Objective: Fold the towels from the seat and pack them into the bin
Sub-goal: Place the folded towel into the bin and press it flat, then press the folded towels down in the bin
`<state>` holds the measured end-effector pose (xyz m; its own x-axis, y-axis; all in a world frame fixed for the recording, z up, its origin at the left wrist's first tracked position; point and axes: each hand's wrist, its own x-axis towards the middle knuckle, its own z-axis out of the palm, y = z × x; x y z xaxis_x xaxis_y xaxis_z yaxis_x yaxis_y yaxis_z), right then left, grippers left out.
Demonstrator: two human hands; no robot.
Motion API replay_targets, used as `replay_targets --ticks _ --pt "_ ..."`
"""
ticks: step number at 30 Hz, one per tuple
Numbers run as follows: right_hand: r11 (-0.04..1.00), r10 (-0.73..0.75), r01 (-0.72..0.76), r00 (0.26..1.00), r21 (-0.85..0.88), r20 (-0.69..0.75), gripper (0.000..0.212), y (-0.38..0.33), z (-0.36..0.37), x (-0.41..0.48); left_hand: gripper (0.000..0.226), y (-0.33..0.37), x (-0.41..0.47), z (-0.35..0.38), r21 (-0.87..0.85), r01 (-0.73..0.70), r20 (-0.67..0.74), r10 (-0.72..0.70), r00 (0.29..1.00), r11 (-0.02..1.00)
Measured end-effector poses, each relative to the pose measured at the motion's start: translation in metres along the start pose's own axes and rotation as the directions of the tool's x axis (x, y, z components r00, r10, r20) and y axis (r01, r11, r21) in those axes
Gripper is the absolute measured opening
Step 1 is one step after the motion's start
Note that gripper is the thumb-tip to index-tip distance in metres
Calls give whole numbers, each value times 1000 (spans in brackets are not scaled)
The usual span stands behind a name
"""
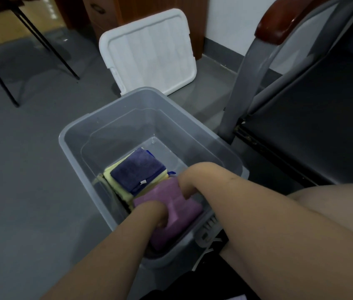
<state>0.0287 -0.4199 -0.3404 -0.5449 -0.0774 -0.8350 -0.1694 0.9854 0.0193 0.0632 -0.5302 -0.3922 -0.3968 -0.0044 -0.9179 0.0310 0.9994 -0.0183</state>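
A clear grey bin (97, 128) stands on the floor in front of me. Inside it lies a folded dark blue towel (137, 169) on top of folded yellow towels (115, 180). Beside that stack, at the bin's near end, sits a folded purple towel (180, 210). My left hand (157, 213) grips the purple towel's near left edge with curled fingers. My right hand (187, 180) holds its far right edge, fingers curled down over it. Both hands are inside the bin. The dark seat (314, 118) on the right shows no towels.
The bin's white lid (149, 50) leans against the wall behind it. The seat's grey metal arm with a brown pad (277, 22) rises just right of the bin. Black table legs (4, 87) stand at the far left on grey floor. My knee (333, 204) is at the right.
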Motion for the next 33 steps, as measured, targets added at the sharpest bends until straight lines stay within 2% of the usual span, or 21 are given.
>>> replay_targets --ticks 2,4,7,9,11,13,15,17,18,20,23,26,28,29,31,33 --pt "999 -13 16 997 44 -74 21 11 -12 -10 36 9 -9 -24 -50 -119 -105 113 988 992" --pt "999 -11 18 987 44 -160 25 25 -27 -23 27 26 -23 -55 -124 -219 -290 176 941 968" --pt "977 44 26 948 213 -316 34 59 -46 -50 14 62 -54 -103 -80 -381 -532 284 798 921" --pt "876 134 67 917 478 -375 31 92 -53 -74 16 101 -85 -127 -2 -456 -630 353 692 890" --pt "739 191 114 910 664 -369 25 124 -55 -100 26 140 -116 -143 122 -478 -674 426 603 870" --pt "635 287 145 868 759 -406 24 162 -48 -130 34 185 -149 -148 250 -479 -667 508 545 842" --pt "562 395 205 784 801 -478 24 200 -31 -164 44 228 -176 -146 331 -499 -662 573 482 801" --pt "495 479 265 712 828 -514 25 233 -6 -199 41 268 -196 -135 396 -549 -642 650 407 736" --pt "469 533 251 684 847 -498 26 250 12 -217 38 295 -206 -125 439 -569 -614 695 375 695" --pt "447 626 184 635 876 -453 23 277 44 -243 38 344 -222 -104 522 -561 -539 758 366 642" --pt "404 772 109 492 908 -402 25 312 87 -269 40 408 -248 -68 604 -564 -441 825 352 563" --pt "301 884 74 351 951 -308 25 351 132 -274 32 455 -254 -37 642 -616 -396 885 244 457" --pt "240 916 -62 346 969 -205 28 371 152 -270 27 473 -246 -18 624 -672 -365 909 201 399" --pt "235 940 -153 287 960 -185 31 381 161 -268 26 481 -239 -10 606 -700 -348 917 193 377" --pt "232 970 -143 101 962 -219 35 392 165 -267 27 484 -223 -6 541 -750 -362 911 199 379" --pt "256 964 -200 -18 946 -265 39 402 168 -271 36 485 -213 -10 502 -765 -374 899 229 403"
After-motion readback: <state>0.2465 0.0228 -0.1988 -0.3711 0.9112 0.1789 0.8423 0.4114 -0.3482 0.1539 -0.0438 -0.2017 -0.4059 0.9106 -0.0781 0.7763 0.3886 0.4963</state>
